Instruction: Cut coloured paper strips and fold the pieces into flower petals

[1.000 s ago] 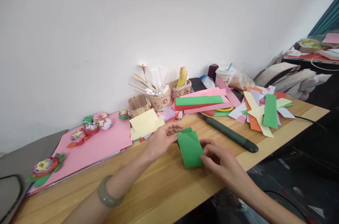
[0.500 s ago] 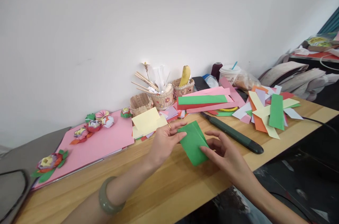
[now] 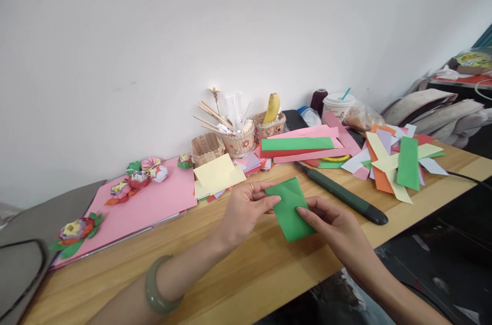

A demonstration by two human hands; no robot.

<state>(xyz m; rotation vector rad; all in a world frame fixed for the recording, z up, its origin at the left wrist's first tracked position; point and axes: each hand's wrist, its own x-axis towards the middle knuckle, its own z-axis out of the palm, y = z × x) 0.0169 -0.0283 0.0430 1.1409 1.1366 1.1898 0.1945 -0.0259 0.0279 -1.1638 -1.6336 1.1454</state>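
Note:
A folded green paper [image 3: 291, 215] is held up over the wooden table [image 3: 230, 284], between my two hands. My left hand [image 3: 246, 209], with a ring and a bangle, pinches its upper left edge between thumb and fingers. On the other side, my right hand [image 3: 330, 217] grips the right edge, thumb on the front and fingers behind. The paper's layers lie close together. Behind my left hand lies cream paper [image 3: 217, 174] on a pile of coloured pieces.
Folded paper flowers [image 3: 138, 179] sit on pink sheets [image 3: 169, 191] at left. Small baskets [image 3: 238, 143] stand by the wall. A dark green tool [image 3: 346, 197] lies right of my hands. Paper strips [image 3: 408, 163], a lidded cup [image 3: 337, 105] and a banana [image 3: 272, 108] are farther back.
My right hand has closed onto the green paper's right edge. The paper's layers, spread apart at the top before, now lie together. The view has shifted slightly.

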